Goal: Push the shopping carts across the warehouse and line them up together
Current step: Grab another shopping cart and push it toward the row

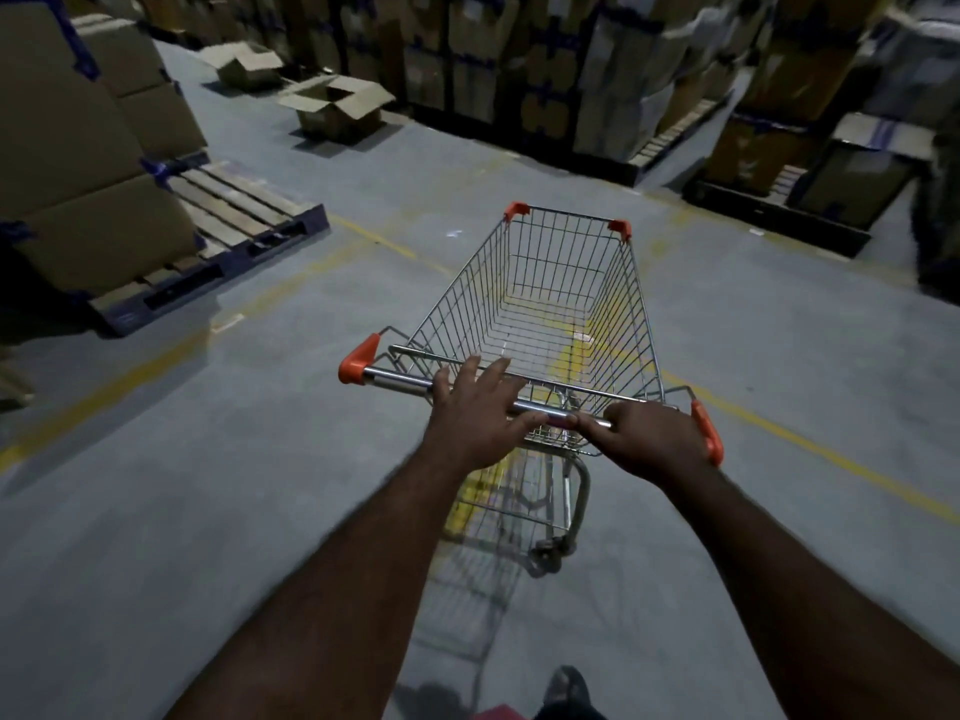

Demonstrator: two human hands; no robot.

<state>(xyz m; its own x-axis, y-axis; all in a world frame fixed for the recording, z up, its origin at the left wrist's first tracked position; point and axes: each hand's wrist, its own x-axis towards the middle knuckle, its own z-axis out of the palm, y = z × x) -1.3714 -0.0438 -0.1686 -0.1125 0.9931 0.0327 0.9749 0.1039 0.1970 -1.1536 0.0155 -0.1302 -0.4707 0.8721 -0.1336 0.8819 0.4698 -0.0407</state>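
Head view looked down along two bare forearms to a shopping cart (457, 304) standing on the grey floor (208, 485) just ahead of the person, its empty wire basket pointing away toward the far side. The chrome handle bar (400, 379) ran across the cart's near end, tilted in the picture, with an orange cap (358, 358) at its left end and another (707, 433) at its right end. The left grip (475, 413) lay on the middle of the bar, wide, with its fingers fairly straight and reaching over the bar toward the basket and its thumb stretched along the near side. The right grip (649, 439) sat just beside it, close to the right cap, with its fingers curled round the bar and holding it. The thumb tips of the two nearly met. One rear wheel (545, 556) showed blurred beneath the basket. A yellow line (831, 459) crossed the floor under and to the right of the cart. At the left stood a wooden pallet (244, 210) partly loaded with stacked cartons (78, 148). Two open cardboard boxes (337, 103) sat on the floor farther off, and tall stacks of goods (571, 70) lined the far side. A shoe (569, 685) showed at the near edge.
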